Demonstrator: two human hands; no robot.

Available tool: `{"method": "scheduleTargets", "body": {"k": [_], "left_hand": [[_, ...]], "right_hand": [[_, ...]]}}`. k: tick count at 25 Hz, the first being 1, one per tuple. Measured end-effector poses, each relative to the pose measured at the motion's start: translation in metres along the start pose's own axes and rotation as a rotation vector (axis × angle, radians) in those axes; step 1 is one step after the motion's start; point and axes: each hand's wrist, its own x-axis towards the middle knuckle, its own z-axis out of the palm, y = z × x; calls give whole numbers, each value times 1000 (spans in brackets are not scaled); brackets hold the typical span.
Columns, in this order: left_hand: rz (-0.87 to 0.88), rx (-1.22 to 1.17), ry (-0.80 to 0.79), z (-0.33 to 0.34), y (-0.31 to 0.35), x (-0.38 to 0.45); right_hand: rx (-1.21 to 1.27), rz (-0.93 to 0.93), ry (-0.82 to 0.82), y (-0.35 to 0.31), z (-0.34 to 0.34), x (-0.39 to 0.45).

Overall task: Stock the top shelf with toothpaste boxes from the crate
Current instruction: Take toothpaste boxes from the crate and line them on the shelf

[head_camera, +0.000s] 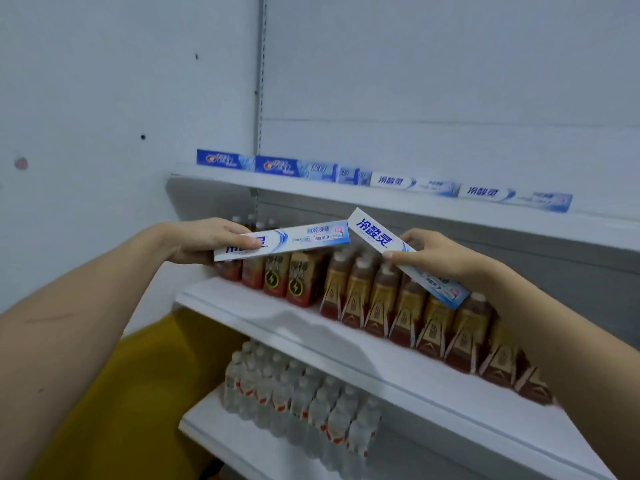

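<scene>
The left hand [204,242] gripped a white toothpaste box [282,240] at its left end, fingers curled over the front face, the box extending nearly level to the right of the fingers. The right hand [433,256] pinched a second toothpaste box [401,254] near its middle, tilted, its upper end above and left of the fingers, almost meeting the first box. Both boxes were held below the top shelf [346,195], where a row of toothpaste boxes [381,180] stood above the fingers; bottled drinks [381,299] filled the middle shelf [311,327] behind and below the hands.
</scene>
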Motion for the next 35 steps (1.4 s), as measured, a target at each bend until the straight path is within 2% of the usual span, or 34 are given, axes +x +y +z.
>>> {"method": "scheduleTargets", "body": {"k": [4,7,10,13,19,24,29,35], "left_hand": [[221,-54,26,-6,60,24],[345,28,81,8,107,46],[458,134,64,37,153,66],[484,257,84,59,193,91],[433,444,66,88,239,159],[327,629,45,114,255,214],[246,826,82,113,257,259],[130,945,115,116,249,286]], "right_hand": [[10,4,117,-14,-62,-29],[-70,18,196,-16,-108,-50],[-119,28,249,-14,-156,-61],[-158,12,293,-7,-200,-60],[-424,118,281,42,-266,-24],[-721,259,200,80,-287,24],[-798,291,36,95,-288,78],[-866,265,-10,101,-272,114]]}}
